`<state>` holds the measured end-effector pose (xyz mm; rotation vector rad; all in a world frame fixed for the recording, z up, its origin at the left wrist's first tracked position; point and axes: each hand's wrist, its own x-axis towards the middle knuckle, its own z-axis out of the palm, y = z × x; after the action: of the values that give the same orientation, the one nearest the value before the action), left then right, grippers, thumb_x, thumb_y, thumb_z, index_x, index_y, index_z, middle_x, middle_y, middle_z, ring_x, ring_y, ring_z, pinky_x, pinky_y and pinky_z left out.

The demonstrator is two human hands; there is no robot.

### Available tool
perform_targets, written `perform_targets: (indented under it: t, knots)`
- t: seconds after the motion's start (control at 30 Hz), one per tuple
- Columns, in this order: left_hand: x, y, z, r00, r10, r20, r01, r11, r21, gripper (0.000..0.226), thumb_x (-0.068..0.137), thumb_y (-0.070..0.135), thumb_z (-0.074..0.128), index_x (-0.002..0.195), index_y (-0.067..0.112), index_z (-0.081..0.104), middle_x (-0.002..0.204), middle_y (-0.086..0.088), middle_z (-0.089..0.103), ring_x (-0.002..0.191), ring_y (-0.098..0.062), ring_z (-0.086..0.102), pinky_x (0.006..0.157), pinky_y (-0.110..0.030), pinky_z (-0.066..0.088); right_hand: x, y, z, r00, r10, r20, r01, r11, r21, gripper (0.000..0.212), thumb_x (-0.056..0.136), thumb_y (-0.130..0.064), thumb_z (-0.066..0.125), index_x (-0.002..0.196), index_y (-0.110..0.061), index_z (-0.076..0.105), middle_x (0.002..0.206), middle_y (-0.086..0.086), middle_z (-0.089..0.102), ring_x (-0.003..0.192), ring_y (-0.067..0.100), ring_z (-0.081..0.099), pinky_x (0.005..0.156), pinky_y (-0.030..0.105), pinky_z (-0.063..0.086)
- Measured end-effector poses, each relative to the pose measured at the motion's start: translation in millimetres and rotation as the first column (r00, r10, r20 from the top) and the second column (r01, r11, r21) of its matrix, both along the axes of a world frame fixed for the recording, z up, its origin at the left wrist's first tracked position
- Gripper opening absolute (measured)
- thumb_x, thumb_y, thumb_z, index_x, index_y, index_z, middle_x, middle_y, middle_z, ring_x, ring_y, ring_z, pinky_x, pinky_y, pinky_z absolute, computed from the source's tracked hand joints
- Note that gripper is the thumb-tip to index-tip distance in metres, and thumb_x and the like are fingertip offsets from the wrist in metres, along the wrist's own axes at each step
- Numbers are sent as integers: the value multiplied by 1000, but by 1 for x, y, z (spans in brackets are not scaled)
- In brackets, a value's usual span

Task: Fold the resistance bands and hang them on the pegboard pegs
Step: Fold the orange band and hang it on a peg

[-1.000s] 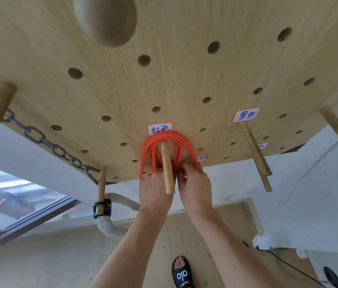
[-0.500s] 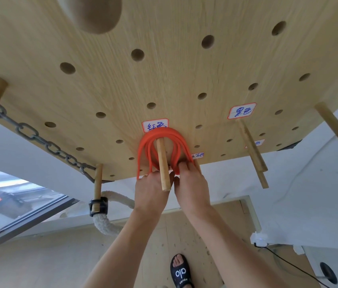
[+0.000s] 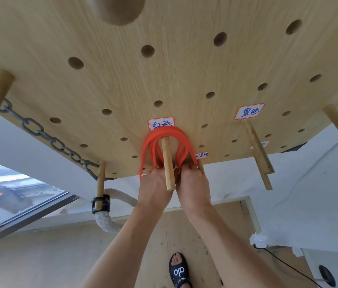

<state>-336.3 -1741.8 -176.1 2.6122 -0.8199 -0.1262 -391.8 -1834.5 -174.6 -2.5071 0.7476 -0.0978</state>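
Red resistance band (image 3: 165,135) looped in several strands over wooden peg (image 3: 168,165) on pegboard (image 3: 164,80), left hand (image 3: 155,186) and right hand (image 3: 194,183) side by side gripping its lower strands either side of peg.

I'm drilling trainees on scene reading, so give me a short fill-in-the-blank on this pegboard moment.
1. The folded band looped over the wooden peg is ____ in colour.
2. The left hand and right hand hold the band's strands ____ the peg.
3. On the pegboard's left side hangs a metal ____.

Missing words: red; below; chain
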Motion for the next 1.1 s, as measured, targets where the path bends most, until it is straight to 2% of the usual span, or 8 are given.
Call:
perform_targets:
  t: [0.1,0.43,0.63,0.7,0.8,0.93,1.03,1.1]
  knots:
    - [0,0,-2,999,1,-37,-2,999,-44,13,94,9,56,83,15,61,76,-2,62,74,-31,60,60,-38,50,0,-1,1,1000,-15,2,15,1000,21,22,95,-1,47,110,-8,63,103,13,69,93,33,65,70,30,35]
    - [-1,-3,1,1000,13,-10,-14,997,-73,10,95,13,63,85,10,64,75,-8,67,69,-35,62,56,-35,45,2,0,6,992,-121,-26,122,989,81,17,96,-2,48,104,-6,63,97,12,70,89,32,65,67,29,33]
    - [-3,-5,6,999,-9,34,10,1000,-20,21,76,2,79,70,14,62,60,-5,62,53,-34,60,50,-30,33,4,1,8,988,-141,-56,145,986,77,17,98,-3,46,106,-7,61,100,11,68,92,32,64,68,30,33]
    - [0,-2,3,997,-26,68,26,1000,-8,22,73,2,82,71,13,63,59,-4,63,50,-32,60,46,-30,37,5,3,7,989,-144,-44,147,986,78,17,98,-4,48,109,-8,61,102,11,68,94,33,64,68,32,34]
    - [1,1,2,997,-18,81,16,999,32,21,77,2,81,74,13,64,60,-5,64,51,-34,61,42,-33,46,7,6,3,986,-166,13,162,977,139,17,96,-2,51,107,-5,63,103,14,67,94,34,65,71,36,44]
    - [0,2,-5,999,10,35,-12,999,34,15,84,2,75,84,13,66,71,-6,68,64,-34,66,51,-41,55,4,11,-1,980,-180,84,159,964,214,29,89,9,49,111,-1,65,112,15,66,99,33,63,74,34,44]
    - [-1,5,-16,988,113,-102,-114,993,-6,10,91,10,69,101,11,67,92,-10,71,85,-34,69,74,-47,59,-3,17,-4,973,-187,138,149,957,250,45,84,13,51,125,-5,60,121,12,64,101,34,64,76,42,52]
    - [-3,3,-14,976,131,-173,-144,988,-63,14,91,9,68,105,10,66,98,-12,71,91,-36,68,80,-50,58,-7,21,-5,969,-186,161,138,953,269,54,85,11,51,135,-9,54,124,11,64,101,33,64,75,42,53]
